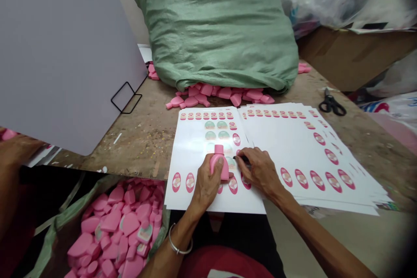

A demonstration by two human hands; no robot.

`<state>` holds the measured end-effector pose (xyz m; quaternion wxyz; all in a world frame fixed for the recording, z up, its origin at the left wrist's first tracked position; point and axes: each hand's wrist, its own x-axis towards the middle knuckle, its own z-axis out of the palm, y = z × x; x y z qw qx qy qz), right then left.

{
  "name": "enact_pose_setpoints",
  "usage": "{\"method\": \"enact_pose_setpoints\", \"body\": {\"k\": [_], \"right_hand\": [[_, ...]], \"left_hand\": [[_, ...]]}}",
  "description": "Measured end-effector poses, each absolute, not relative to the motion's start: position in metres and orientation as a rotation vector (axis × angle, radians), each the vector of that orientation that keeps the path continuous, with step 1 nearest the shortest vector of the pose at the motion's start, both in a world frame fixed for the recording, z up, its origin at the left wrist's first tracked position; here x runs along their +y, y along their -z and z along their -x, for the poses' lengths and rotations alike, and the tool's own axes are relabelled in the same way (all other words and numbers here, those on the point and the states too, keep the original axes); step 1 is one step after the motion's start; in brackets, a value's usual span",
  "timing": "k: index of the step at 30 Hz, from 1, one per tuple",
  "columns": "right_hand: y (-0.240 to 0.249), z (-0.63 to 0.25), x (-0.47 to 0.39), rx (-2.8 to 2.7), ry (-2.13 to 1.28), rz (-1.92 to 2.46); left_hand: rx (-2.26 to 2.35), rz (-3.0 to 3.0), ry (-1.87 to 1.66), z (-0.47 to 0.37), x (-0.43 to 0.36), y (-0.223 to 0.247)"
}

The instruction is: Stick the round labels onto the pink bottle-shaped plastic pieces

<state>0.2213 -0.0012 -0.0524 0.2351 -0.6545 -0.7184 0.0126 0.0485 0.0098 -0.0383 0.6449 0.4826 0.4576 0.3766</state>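
Note:
My left hand (208,180) is closed around a small pink bottle (219,163), its cap end pointing away from me, above a sheet of stickers (192,143). Just to the right, my right hand (259,167) pinches a small dark tool (239,157); its kind is too small to make out. The tool's tip is close to a pale green sticker (231,163) on the sheet. Pink oval stickers (190,181) and rows of small label stickers line the sheet's edges.
A fanned stack of sticker sheets (276,139) lies to the right, with black scissors (332,103) beyond. A green sack (218,26) at the back spills pink bottles (192,95). An open sack of bottles (120,226) stands lower left. A grey panel (61,52) and another person's arm (13,160) are left.

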Motion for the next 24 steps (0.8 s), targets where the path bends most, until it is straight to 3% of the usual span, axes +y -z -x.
{"method": "enact_pose_setpoints", "body": {"k": [6,11,24], "right_hand": [[0.0513,-0.2208,-0.0006,-1.923,-0.185,1.724],[0.0524,-0.2222,-0.0011,-1.989,0.006,1.765],[0.0505,-0.2208,-0.0052,-1.842,-0.063,1.618]], "left_hand": [[1.025,-1.075,-0.867,-0.0483,0.0099,0.0353],[1.02,-1.074,-0.866,-0.0485,0.0096,0.0362],[0.999,-0.993,-0.868,-0.0493,0.0098,0.0326]]}}
